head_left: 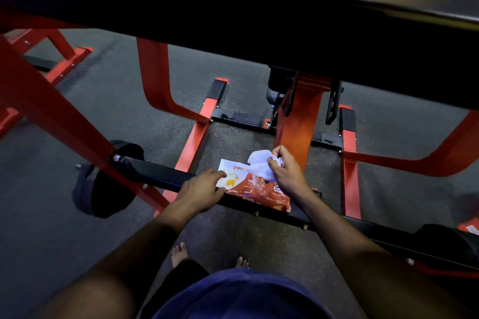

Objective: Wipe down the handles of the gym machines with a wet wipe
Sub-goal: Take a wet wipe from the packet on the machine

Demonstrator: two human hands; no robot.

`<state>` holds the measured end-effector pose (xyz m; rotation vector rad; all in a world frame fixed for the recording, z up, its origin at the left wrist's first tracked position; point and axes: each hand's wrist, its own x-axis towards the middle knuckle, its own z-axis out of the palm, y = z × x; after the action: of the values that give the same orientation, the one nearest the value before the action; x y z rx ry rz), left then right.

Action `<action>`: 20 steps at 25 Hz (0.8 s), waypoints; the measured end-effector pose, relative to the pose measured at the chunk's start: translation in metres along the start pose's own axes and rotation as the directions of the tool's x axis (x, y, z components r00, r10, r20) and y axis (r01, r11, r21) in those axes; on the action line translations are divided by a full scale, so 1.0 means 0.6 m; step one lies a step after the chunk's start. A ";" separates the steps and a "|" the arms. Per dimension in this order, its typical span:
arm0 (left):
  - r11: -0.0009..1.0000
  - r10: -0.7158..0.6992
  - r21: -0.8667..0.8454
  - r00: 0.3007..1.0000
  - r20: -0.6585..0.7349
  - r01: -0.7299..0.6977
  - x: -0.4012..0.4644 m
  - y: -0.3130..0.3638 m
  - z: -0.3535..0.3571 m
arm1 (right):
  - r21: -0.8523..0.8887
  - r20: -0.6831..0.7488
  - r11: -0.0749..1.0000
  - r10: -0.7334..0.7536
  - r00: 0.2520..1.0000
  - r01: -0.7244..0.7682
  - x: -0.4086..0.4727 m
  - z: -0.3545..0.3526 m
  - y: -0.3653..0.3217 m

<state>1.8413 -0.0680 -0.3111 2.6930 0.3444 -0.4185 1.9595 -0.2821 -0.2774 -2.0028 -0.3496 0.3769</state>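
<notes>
Two hands work: my right grip [286, 168] pinches the wipe [260, 166] above the pack [255, 190], my left [201, 190] presses flat fingers on the pack, lying crosswise on the bar [166, 176].

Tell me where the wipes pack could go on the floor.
Bare floor lies just beyond the wipes pack, between the two red rails and the orange post. Another patch sits before the bare feet. The black crossbar is crowded: left hand and right hand pulling a wet wipe.
</notes>
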 end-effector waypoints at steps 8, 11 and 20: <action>0.951 -0.217 -0.257 0.965 -0.149 0.174 -0.101 -0.129 -0.029 | 0.194 0.205 0.981 -0.016 0.979 -0.024 -0.029 0.117 -0.065; 0.912 -0.290 -0.345 0.944 -0.159 0.222 -0.162 -0.199 -0.040 | 0.220 0.257 0.974 -0.004 0.966 -0.055 -0.045 0.196 -0.095; 0.741 -0.532 -0.587 0.819 -0.214 0.327 -0.426 -0.454 -0.050 | 0.075 0.440 0.996 -0.073 0.895 0.045 -0.145 0.506 -0.250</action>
<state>1.5318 0.1422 -0.2921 2.1014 1.0603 0.0794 1.7439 -0.0076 -0.2630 -1.8265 -0.6728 0.8004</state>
